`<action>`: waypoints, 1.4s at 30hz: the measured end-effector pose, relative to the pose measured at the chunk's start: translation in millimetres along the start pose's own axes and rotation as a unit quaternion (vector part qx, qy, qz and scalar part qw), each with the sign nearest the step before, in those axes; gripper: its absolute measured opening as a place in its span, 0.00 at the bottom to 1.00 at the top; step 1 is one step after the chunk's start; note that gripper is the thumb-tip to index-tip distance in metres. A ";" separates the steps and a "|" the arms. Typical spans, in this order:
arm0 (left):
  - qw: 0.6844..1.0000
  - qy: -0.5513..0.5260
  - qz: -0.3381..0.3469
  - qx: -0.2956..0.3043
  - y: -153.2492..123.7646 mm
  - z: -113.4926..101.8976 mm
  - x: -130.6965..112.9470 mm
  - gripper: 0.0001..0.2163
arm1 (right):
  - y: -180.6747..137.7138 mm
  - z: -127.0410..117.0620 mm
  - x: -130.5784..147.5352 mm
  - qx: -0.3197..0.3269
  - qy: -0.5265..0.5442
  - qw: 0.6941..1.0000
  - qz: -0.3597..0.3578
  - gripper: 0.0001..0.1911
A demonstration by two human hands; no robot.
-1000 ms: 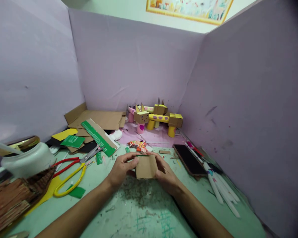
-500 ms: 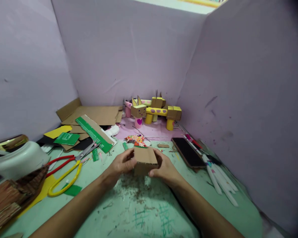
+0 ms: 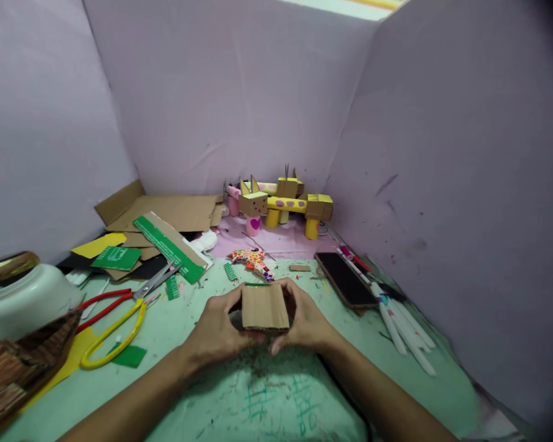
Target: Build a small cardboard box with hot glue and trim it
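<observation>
A small brown cardboard piece (image 3: 264,306) is held between both hands just above the green table (image 3: 267,399). My left hand (image 3: 219,331) grips its left edge, thumb under the front and fingers curled behind. My right hand (image 3: 306,322) pinches its right edge the same way. The piece faces me nearly flat, with a thin green strip along its top edge. Bits of cardboard dust lie on the table right below it.
Red and yellow scissors (image 3: 120,313) lie to the left, with cardboard sheets (image 3: 170,215) and green scraps behind. A white jar (image 3: 25,301) stands far left. A phone (image 3: 345,279) and white markers (image 3: 403,328) lie at right. Yellow cardboard animal figures (image 3: 281,205) stand at the back. Purple walls enclose the table.
The cardboard piece has been turned in my hands from a folded, box-like angle to nearly flat toward me. Both hands have drawn slightly nearer, and my view has tipped down.
</observation>
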State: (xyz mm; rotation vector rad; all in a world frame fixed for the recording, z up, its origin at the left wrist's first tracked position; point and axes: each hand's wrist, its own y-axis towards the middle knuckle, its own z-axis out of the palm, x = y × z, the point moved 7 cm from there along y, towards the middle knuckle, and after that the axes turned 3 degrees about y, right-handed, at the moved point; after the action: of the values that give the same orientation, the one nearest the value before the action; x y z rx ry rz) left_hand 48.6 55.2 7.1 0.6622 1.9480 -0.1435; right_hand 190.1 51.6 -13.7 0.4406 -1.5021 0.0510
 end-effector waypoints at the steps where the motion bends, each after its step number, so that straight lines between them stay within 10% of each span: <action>1: 1.000 0.003 0.008 -0.005 -1.1 -0.4 -0.7 0.24 | -0.3 0.5 0.6 0.004 -0.004 1.000 -0.004 0.47; 28: 0.993 0.018 0.112 -0.038 -9.8 0.6 -20.6 0.20 | -10.0 4.9 13.9 0.018 -0.051 0.997 -0.063 0.38; 42: 0.994 -0.102 -0.013 0.026 0.0 5.1 -0.7 0.38 | -6.1 3.3 1.4 0.006 0.025 1.000 0.015 0.50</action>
State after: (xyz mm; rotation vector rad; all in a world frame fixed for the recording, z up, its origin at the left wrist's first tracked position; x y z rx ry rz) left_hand 52.9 52.9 5.3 0.6298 1.7610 -0.2687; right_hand 188.8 44.6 -13.8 0.4237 -1.4608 0.0948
